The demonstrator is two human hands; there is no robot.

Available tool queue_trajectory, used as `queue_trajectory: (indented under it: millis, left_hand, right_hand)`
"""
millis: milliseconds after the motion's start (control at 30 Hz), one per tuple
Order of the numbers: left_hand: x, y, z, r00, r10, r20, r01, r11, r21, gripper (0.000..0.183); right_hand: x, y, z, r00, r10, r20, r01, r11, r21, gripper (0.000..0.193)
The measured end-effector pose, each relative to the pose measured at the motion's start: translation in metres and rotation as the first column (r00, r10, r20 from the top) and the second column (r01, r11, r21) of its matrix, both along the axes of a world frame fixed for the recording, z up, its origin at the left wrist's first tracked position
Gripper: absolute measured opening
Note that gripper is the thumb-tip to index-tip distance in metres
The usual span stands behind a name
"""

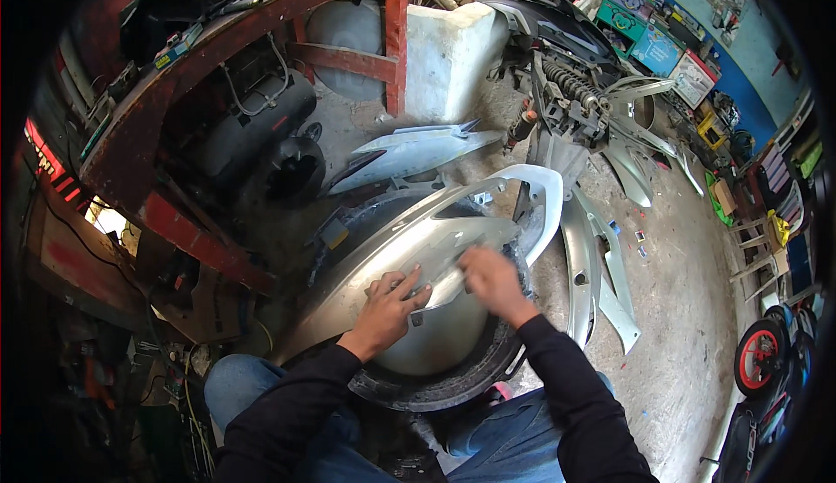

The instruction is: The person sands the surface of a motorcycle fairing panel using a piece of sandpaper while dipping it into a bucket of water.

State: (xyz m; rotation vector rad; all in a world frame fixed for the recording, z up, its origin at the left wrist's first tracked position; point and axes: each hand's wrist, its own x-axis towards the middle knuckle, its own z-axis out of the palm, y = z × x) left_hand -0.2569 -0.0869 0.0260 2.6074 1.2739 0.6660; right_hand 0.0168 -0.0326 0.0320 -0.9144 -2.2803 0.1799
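Note:
A silver-beige motorcycle side panel (383, 261) rests across a round black tub (427, 387) in front of my knees. Its far right end curves into a pale, whitish loop (547, 195). Fingers spread, my left hand (387, 310) lies on the panel's near edge. My right hand (495, 283) is curled against the panel's surface, a little to the right of the left one. It is slightly blurred, and whatever sits under its fingertips is hidden. Greyish liquid (435, 339) shows inside the tub below the panel.
Beyond the tub a pale blue fairing piece (418, 154) lies on the floor. More fairing parts (601, 265) lie to the right, near a partly stripped motorcycle (566, 91). A red-brown wooden bench frame (196, 243) stands close on the left. A red-rimmed wheel (759, 357) is far right.

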Motion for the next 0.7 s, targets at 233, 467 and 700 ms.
queue_trajectory:
  millis: [233,467,700]
  left_hand:
    - [-0.002,0.001,0.001,1.0,-0.003,-0.013,0.003,1.0,0.0,0.07]
    - [-0.002,0.0,-0.003,1.0,-0.007,0.014,0.007,1.0,0.012,0.069]
    - [0.0,0.0,0.0,1.0,-0.002,0.003,0.002,1.0,-0.016,0.071]
  right_hand:
    - [0.015,0.021,-0.01,0.989,-0.122,-0.084,0.123,0.992,0.005,0.019]
    - [0.016,0.018,-0.01,0.996,-0.072,-0.05,0.076,0.994,0.074,0.019]
    - [0.001,0.009,-0.012,0.986,-0.148,-0.075,0.147,0.989,-0.026,0.016]
